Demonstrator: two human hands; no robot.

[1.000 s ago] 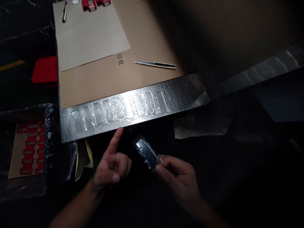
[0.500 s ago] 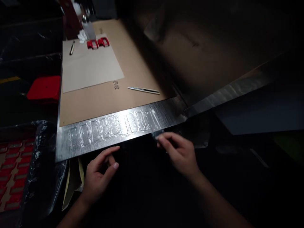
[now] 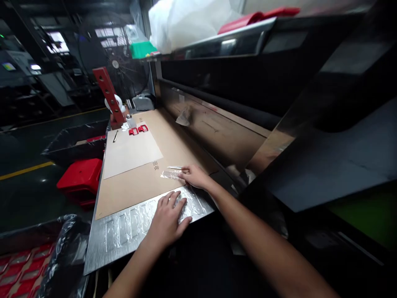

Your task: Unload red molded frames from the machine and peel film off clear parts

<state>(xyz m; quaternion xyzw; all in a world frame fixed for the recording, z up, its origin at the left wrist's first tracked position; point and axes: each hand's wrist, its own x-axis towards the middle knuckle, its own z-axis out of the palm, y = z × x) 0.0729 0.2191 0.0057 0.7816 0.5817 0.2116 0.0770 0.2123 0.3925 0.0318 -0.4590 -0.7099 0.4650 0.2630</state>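
Note:
My left hand (image 3: 169, 218) lies flat, fingers spread, on the brushed metal strip (image 3: 102, 244) at the table's front edge, over a row of clear film pieces (image 3: 130, 225) stuck there. My right hand (image 3: 194, 176) reaches past the strip onto the brown cardboard sheet (image 3: 136, 188) and pinches a clear plastic film piece (image 3: 170, 175). A thin pen-like knife (image 3: 175, 167) lies just beyond that film.
A pale paper sheet (image 3: 130, 151) lies farther back with two red parts (image 3: 138, 130) and a dark pen (image 3: 115, 136). A red bracket (image 3: 108, 95) stands at the far end. Red bins (image 3: 80, 178) sit left; a bagged tray of red parts (image 3: 18, 269) is lower left.
The view has tilted up. My left hand moved from below the edge onto the metal strip. My right hand carried the clear piece forward over the strip onto the cardboard.

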